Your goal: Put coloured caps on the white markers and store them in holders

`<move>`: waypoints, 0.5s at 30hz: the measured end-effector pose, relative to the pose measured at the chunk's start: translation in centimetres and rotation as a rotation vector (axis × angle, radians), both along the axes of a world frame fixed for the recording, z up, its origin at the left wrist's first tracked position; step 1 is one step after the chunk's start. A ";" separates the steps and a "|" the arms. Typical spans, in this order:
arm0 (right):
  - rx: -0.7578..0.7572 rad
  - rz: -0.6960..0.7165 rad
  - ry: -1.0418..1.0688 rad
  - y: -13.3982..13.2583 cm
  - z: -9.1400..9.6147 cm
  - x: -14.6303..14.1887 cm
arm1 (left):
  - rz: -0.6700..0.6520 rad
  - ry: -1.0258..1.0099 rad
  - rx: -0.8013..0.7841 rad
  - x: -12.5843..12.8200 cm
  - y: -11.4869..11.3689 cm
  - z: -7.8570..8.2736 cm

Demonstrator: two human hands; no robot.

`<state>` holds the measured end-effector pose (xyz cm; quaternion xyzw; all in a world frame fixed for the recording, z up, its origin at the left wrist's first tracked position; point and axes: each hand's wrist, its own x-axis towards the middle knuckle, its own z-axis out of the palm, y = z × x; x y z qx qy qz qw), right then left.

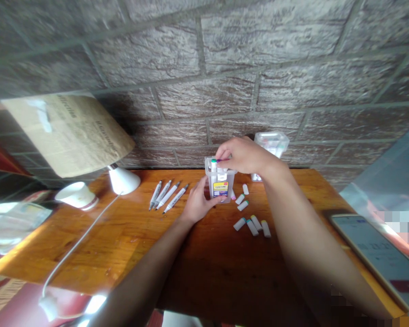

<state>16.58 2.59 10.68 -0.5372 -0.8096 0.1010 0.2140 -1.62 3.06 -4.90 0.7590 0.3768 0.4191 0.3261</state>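
My left hand (198, 202) is wrapped round the lower left side of a clear plastic marker box (230, 184), which stands upright on the table and bears a yellow and blue label. Over the box's open top, my right hand (240, 153) has its fingers pinched at a marker with a purple end (219, 161); most of that marker is hidden. A green-topped marker (213, 164) stands in the box beside those fingers. To the right lie several loose white caps with coloured ends (252, 227). Several uncapped markers (167, 195) lie in a row left of my left hand.
A second clear box (271, 141) stands behind my right wrist. At the left are a lamp with a paper shade (75, 131), its white cord (82, 238) and a white cup (77, 195). A phone (371, 254) lies at the table's right edge. A brick wall (204, 91) rises behind.
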 end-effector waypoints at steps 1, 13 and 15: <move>0.010 -0.002 0.013 0.0 0.0 0.0 | -0.001 -0.006 -0.007 0.0 0.0 -0.1; -0.008 -0.076 0.151 -0.3 0.5 0.6 | -0.001 -0.005 -0.017 -0.1 0.1 -0.4; -0.062 -0.064 0.161 -0.2 0.4 0.7 | -0.008 -0.013 -0.023 -0.1 0.1 -0.3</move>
